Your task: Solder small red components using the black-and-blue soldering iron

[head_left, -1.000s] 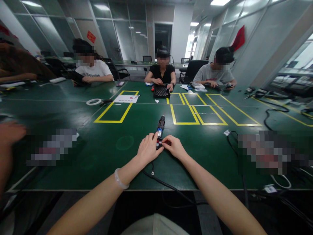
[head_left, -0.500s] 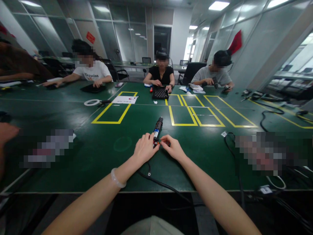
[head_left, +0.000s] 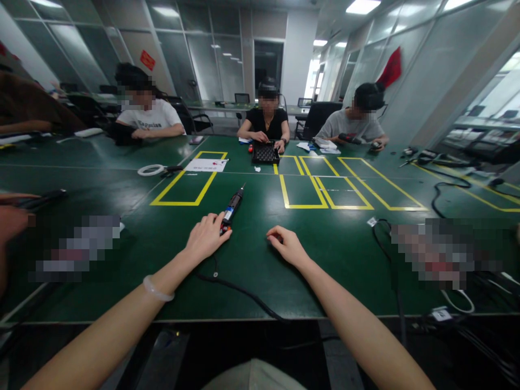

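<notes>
My left hand [head_left: 206, 236] is closed around the rear part of a black corded electric screwdriver [head_left: 233, 207]. The tool has a blue-and-white label, and its thin tip points away from me and slightly right. Small red and orange parts show beside my fingers at its back end. A black cord [head_left: 247, 295] runs from under my left hand toward the table's front edge. To the right, apart from the screwdriver, my right hand [head_left: 287, 244] is low over the green table with its fingertips pinched together. Whatever they may hold is too small or hidden to make out.
Yellow tape outlines mark the green table [head_left: 325, 260]. Blurred-out objects lie left and right, with cables [head_left: 400, 292] at the right. A white sheet [head_left: 206, 164] and a coiled white cable [head_left: 150, 170] lie farther back. Several people sit around; one person's hand [head_left: 14, 216] reaches in at left.
My left hand has moved left with the screwdriver, away from my right hand, and the tool's thin tip now shows. My right hand has stayed nearly in place. The cord has shifted left.
</notes>
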Tool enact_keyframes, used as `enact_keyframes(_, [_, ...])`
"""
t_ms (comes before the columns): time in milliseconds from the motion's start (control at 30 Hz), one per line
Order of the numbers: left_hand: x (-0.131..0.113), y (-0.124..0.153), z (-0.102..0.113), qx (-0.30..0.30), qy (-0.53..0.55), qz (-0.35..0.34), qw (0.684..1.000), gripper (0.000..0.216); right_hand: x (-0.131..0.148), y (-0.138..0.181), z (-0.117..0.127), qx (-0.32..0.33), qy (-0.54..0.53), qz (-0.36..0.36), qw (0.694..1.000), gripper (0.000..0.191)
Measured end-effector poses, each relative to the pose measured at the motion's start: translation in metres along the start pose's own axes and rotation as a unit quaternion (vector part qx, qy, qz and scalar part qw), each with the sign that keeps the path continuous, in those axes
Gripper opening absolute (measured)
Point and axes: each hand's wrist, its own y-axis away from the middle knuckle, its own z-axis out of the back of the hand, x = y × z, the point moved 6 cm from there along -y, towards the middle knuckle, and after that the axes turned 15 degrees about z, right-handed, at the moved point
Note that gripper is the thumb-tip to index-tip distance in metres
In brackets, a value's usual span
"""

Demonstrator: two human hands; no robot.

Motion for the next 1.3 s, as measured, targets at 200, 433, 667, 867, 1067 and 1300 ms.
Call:
enact_keyframes(200, [0.068,-0.034,-0.009,0.022,-0.046,0.068,0.996,0.064,-0.001,-0.002,-0.001,-0.001,-0.002,-0.011,1.0,0.015])
enact_keyframes(433, [0.127,-0.063,-0.02,0.017,-0.07,0.119,0.99,0.065,-0.005,-0.003,-0.003,-0.001,-0.012,-0.013,1.0,0.015])
enact_keyframes(667, [0.159,-0.075,-0.023,0.02,-0.064,0.117,0.991,0.064,-0.007,-0.004,-0.006,0.004,-0.017,-0.02,1.0,0.015])
enact_keyframes(867, [0.167,-0.075,-0.02,-0.003,-0.058,0.116,0.992,0.06,-0.005,-0.005,-0.007,0.011,-0.012,-0.02,1.0,0.015])
enact_keyframes(1067, [0.153,-0.06,-0.016,-0.019,-0.024,0.116,0.993,0.041,-0.005,-0.005,-0.007,0.015,-0.006,-0.017,1.0,0.015])
enact_keyframes(1300, [0.146,-0.062,-0.012,-0.005,-0.048,0.132,0.99,0.039,-0.005,-0.002,-0.009,0.022,0.011,-0.01,1.0,0.014])
